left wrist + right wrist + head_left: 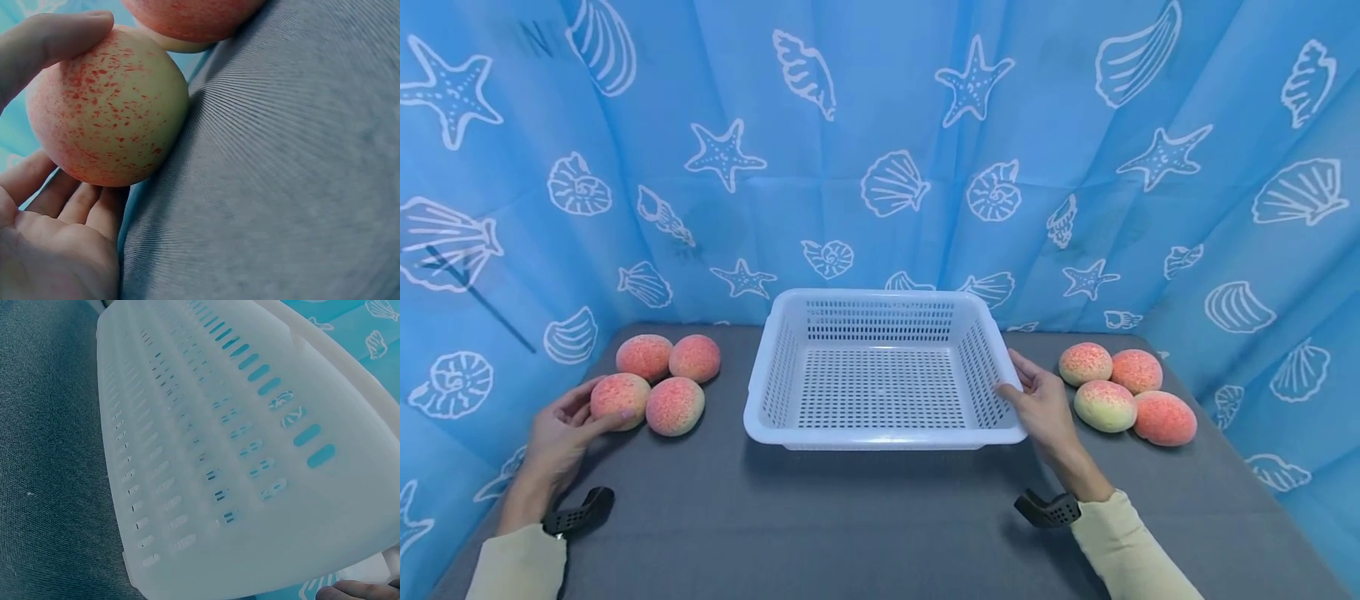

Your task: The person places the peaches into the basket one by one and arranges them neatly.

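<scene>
My left hand [559,435] pinches a peach [619,398], yellow-green with red speckles, at the left of the table. In the left wrist view its thumb lies over the top of that peach [115,115] and the fingers are around the far side. Several more peaches touch or sit close to it, such as the pinkish one [675,407] on its right. A white plastic basket [883,437] with slotted walls stands in the middle, nothing inside. My right hand [1047,410] grips its right rim, thumb over the edge; in the right wrist view only some fingers show beyond the basket wall [281,544].
Right of the right hand, several more peaches [1105,406] lie in a cluster. Grey cloth [880,525] covers the table. A blue curtain [880,242] with shell and starfish prints hangs behind and along both sides. Each wrist wears a black strap-mounted device [1048,508].
</scene>
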The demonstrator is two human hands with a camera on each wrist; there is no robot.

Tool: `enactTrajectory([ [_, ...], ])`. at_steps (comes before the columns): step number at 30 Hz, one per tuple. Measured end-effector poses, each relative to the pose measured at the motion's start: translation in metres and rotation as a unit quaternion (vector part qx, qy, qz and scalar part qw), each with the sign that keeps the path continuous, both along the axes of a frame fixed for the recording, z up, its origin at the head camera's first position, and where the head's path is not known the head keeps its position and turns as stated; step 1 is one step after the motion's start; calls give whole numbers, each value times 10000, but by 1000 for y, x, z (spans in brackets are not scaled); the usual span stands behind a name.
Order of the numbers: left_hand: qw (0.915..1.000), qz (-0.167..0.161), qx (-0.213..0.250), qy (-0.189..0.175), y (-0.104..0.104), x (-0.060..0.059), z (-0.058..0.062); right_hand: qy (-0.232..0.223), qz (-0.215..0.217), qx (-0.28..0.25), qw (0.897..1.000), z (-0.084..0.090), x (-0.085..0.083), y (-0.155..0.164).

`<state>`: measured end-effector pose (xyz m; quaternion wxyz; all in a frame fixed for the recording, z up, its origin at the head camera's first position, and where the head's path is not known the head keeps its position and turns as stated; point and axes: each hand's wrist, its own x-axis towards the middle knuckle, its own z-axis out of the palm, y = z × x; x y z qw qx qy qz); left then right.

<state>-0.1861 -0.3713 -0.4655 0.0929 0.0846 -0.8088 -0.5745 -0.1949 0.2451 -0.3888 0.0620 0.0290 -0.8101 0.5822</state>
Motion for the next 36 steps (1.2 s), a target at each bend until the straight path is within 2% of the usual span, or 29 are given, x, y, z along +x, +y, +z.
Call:
enactTrajectory([
  [3,9959,-140,811,371,-3,1,3,4,-42,3,10000,-1,0,0],
  [4,9920,-214,1127,536,-5,2,7,2,-39,5,10000,-1,0,0],
  [6,9782,-388,1828,911,-6,4,19,-7,-7,3,10000,0,0,0],
  [9,9538,-641,2532,1485,6,7,47,14,51,-19,10000,2,0,-2],
  [12,9363,-997,2865,1771,32,3,78,41,49,-45,10000,4,0,-3],
  [14,9306,-1260,2928,1798,54,-4,97,30,17,-40,10000,3,0,-3],
  [17,9304,-1566,2775,1811,85,-20,123,12,0,-28,10000,0,0,-1],
  [20,9452,-1721,2208,1682,115,-37,145,22,5,-38,10000,-2,0,0],
  [24,9535,-1986,1658,1545,151,-60,163,35,-8,-27,10000,0,1,0],
  [28,9567,-2178,1392,1341,177,-80,168,-1,32,-61,10000,2,1,-1],
  [36,9683,-2340,634,607,213,-115,158,-18,36,-44,10000,0,1,0],
])
